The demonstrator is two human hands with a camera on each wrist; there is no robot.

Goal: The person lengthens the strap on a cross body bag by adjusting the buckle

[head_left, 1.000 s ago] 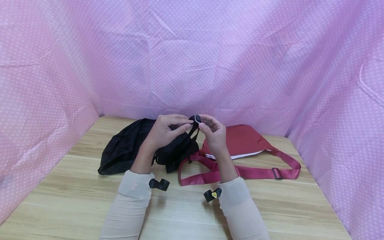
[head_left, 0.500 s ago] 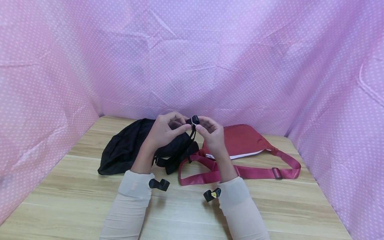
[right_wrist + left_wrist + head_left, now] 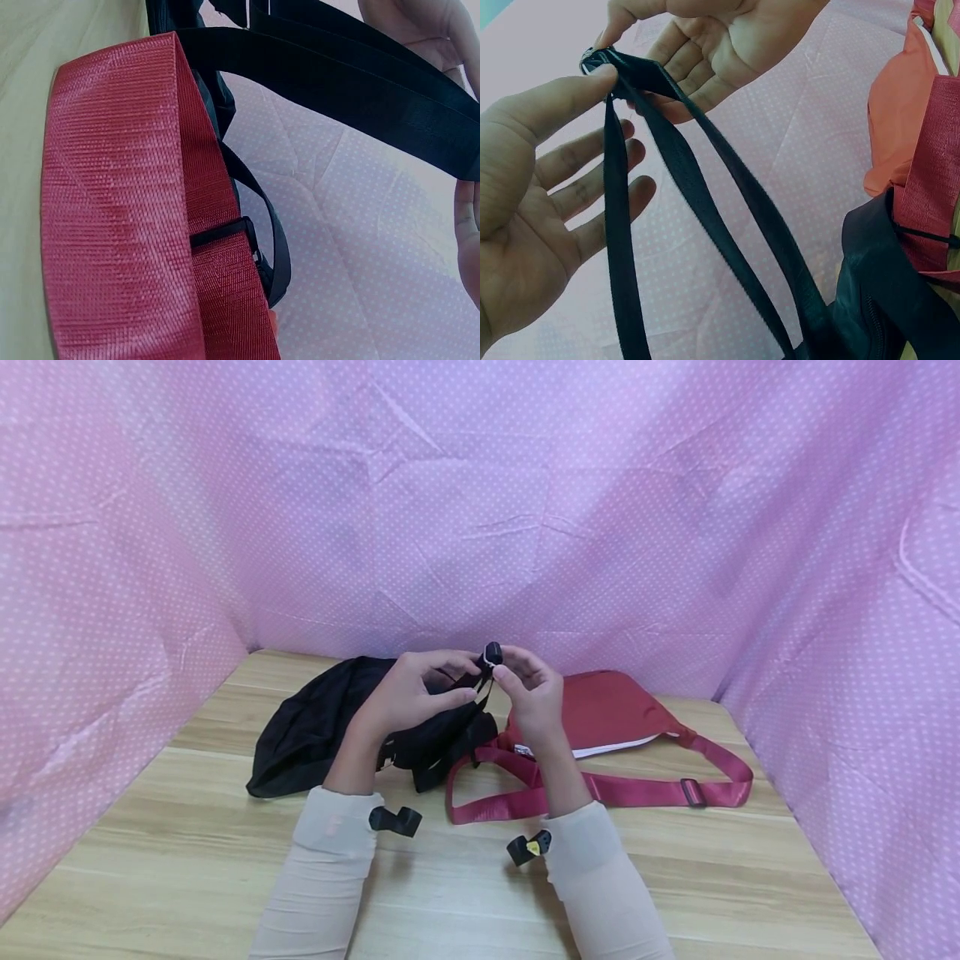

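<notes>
My right hand pinches a black webbing strap between thumb and finger, at a small black buckle with a pale metal edge. From the left, my left hand holds the strap close to that buckle. In the left wrist view, the left thumb presses at the buckle while the other visible fingers are spread; its index finger is mostly hidden. Several lengths of black strap hang down from there. They lead toward a black bag lying on the table under and behind the left hand.
A red bag with a white zip lies right of the black bag. Its crimson strap, with a dark slider, loops across the wooden table. Pink dotted cloth encloses the back and sides.
The buckle turned and shifted slightly left between the hands, then back right and up. The left thumb has moved a little lower, away from the index finger. Both bags stay in place.
</notes>
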